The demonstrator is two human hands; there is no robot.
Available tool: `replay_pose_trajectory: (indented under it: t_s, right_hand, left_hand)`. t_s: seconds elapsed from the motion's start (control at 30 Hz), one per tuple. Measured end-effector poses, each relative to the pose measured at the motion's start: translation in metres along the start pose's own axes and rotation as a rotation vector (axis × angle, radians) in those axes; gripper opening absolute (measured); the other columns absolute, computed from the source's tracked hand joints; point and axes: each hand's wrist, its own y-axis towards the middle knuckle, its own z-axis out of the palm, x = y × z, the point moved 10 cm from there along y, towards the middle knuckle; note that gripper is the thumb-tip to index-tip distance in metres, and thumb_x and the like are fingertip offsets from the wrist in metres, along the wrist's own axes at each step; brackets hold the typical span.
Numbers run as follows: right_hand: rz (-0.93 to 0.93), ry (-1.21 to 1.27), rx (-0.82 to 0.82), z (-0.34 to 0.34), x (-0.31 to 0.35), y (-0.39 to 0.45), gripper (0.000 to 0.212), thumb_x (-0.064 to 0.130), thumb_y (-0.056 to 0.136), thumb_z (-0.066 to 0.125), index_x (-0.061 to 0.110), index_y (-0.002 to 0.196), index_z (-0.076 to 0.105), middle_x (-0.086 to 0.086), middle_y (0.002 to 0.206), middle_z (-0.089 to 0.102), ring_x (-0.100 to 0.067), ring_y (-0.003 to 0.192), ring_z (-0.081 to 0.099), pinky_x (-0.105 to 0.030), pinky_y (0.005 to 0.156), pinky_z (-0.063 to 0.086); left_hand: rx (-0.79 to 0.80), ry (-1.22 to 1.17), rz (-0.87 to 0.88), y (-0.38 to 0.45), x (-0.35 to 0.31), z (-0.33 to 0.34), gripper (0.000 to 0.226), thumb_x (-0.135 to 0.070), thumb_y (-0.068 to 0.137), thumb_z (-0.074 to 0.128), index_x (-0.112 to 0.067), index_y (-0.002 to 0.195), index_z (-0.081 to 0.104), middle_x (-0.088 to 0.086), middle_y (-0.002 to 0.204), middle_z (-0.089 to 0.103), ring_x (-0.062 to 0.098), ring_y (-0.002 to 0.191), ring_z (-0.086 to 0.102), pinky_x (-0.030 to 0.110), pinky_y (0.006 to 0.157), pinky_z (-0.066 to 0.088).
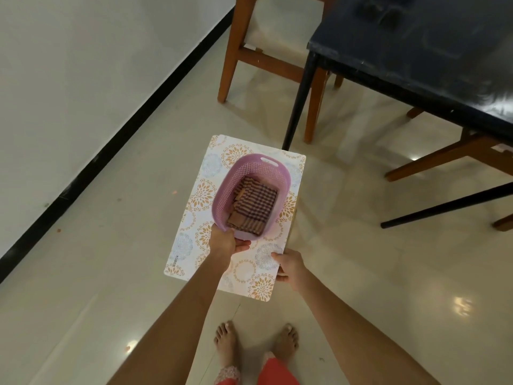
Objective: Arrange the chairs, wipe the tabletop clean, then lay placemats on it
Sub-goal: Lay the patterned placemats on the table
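A floral placemat is held flat above the floor in front of me. My right hand pinches its near right edge. On the mat stands a lilac perforated basket with a folded checked cloth inside. My left hand grips the basket's near rim, fingers curled under it. The dark tabletop is at the upper right, apart from both hands.
A wooden chair stands at the table's far left corner. Another wooden chair sits under the table at the right. A black table leg comes down just beyond the mat. A white wall with black skirting runs along the left. My bare feet are on the glossy tile floor.
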Motion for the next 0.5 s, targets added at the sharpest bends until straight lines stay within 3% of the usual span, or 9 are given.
replay_pose_trajectory:
  t_s: [0.07,0.13,0.2,0.33,0.5]
  right_hand:
    - [-0.06,0.017,-0.034,-0.002,0.006,-0.003,0.022,0.011,0.094,0.059,0.01,0.116,0.062,-0.018,0.109,0.067,-0.034,0.086,0.066,-0.039,0.063,0.057]
    - [-0.134,-0.012,-0.132,-0.01,0.014,-0.008,0.021,0.008,0.093,0.058,0.008,0.112,0.066,-0.015,0.103,0.068,-0.034,0.088,0.067,-0.046,0.073,0.059]
    - [-0.214,-0.082,-0.259,-0.019,0.024,-0.021,0.019,0.008,0.092,0.055,0.004,0.105,0.068,-0.012,0.096,0.068,-0.031,0.085,0.066,-0.041,0.078,0.057]
    - [-0.318,-0.208,-0.53,-0.048,0.045,-0.071,0.023,0.007,0.091,0.044,-0.003,0.094,0.064,-0.012,0.086,0.064,-0.033,0.081,0.06,-0.033,0.065,0.044]
    - [-0.401,-0.397,-0.711,-0.083,0.075,-0.136,0.026,0.005,0.094,0.04,-0.001,0.103,0.063,-0.019,0.102,0.066,-0.038,0.095,0.061,-0.034,0.07,0.042]
  left_hand:
    - [0.025,-0.024,0.001,-0.002,-0.004,0.002,0.017,-0.008,0.101,0.039,-0.009,0.103,0.056,0.019,0.086,0.07,0.029,0.062,0.069,0.034,0.053,0.059]
    - [0.041,-0.048,-0.018,-0.003,-0.005,0.003,0.019,-0.006,0.101,0.04,-0.004,0.111,0.055,0.021,0.087,0.07,0.03,0.061,0.069,0.033,0.052,0.058]
    - [0.058,-0.082,-0.029,-0.006,-0.008,0.005,0.021,-0.005,0.101,0.039,-0.001,0.116,0.053,0.023,0.089,0.069,0.03,0.06,0.07,0.032,0.05,0.057]
    - [0.037,-0.084,0.021,-0.017,-0.022,0.004,0.023,-0.002,0.1,0.035,-0.003,0.114,0.053,0.025,0.095,0.067,0.032,0.061,0.068,0.033,0.049,0.057]
    - [-0.03,-0.036,0.037,-0.023,-0.028,-0.004,0.025,0.003,0.097,0.038,0.002,0.111,0.058,0.026,0.092,0.069,0.035,0.059,0.067,0.031,0.045,0.056]
